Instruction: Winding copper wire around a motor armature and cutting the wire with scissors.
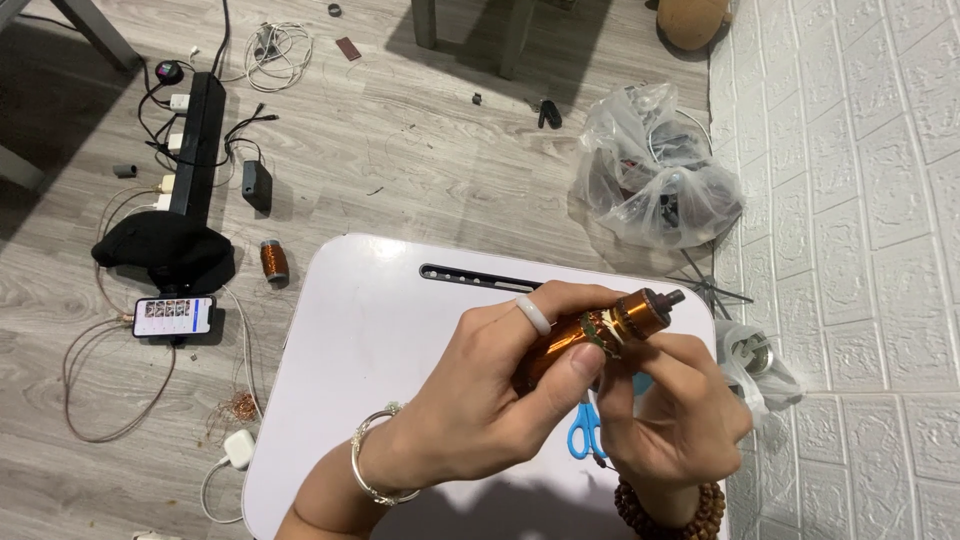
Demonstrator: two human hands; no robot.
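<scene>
Right above the white surface (370, 330), both hands are closed on a copper wire coil (585, 335), a cylinder wound with shiny orange-brown wire that has a dark cap and stub at its far end. The left hand (490, 400) wraps around the near part of the coil, thumb pressed along its side and fingers curled over the top; a pale ring sits on one finger and a thin silver bangle on the wrist. The right hand (670, 420) sits just beside it, under the coil's capped end, its fingers bent up and pinching at the winding; a brown bead bracelet circles that wrist. The coil is tilted, capped end pointing away from the person and toward the white brick-pattern wall (860, 250). Beneath the hands, blue-handled scissors (585, 432) lie on the surface, partly hidden. A dark slot (480, 277) runs along the surface's far edge. On the wooden floor just beyond the surface's left corner stands a small copper spool (274, 262). Farther out from that corner lie a phone (174, 316) with a lit screen, a black cloth (165, 250), and a black power strip (195, 140) with plugs. Beyond the surface's far right corner, against the wall, sits a clear plastic bag (655, 180) of parts.
</scene>
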